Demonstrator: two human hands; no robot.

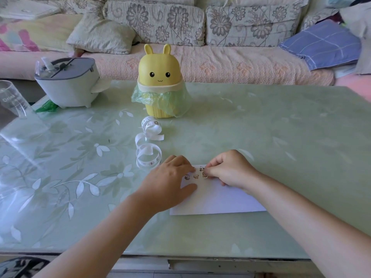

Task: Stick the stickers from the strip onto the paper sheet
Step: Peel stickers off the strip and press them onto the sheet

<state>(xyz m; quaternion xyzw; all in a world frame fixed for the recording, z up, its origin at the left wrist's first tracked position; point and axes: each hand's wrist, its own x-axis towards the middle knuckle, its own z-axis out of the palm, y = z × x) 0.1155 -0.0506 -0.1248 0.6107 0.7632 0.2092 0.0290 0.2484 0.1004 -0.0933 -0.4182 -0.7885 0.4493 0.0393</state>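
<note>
Sticker (pixel 205 175) was pinched between the curled thumb and forefinger of the right hand (pixel 230 170), touching the paper sheet (pixel 220 199) near its far left corner, beside other stickers (pixel 196 176) stuck there. Left hand (pixel 170 181) pressed flat, fingers relaxed, on the sheet's left edge. Curled strip (pixel 148 153) lay just beyond it on the green table (pixel 281 137).

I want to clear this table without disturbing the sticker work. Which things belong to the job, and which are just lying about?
In the job: paper sheet; stuck stickers; curled sticker strip; left hand, resting on the sheet; right hand, pinching a sticker.

Lying about: yellow bunny bin; grey-lidded white container; clear cup; sofa cushions.
</note>
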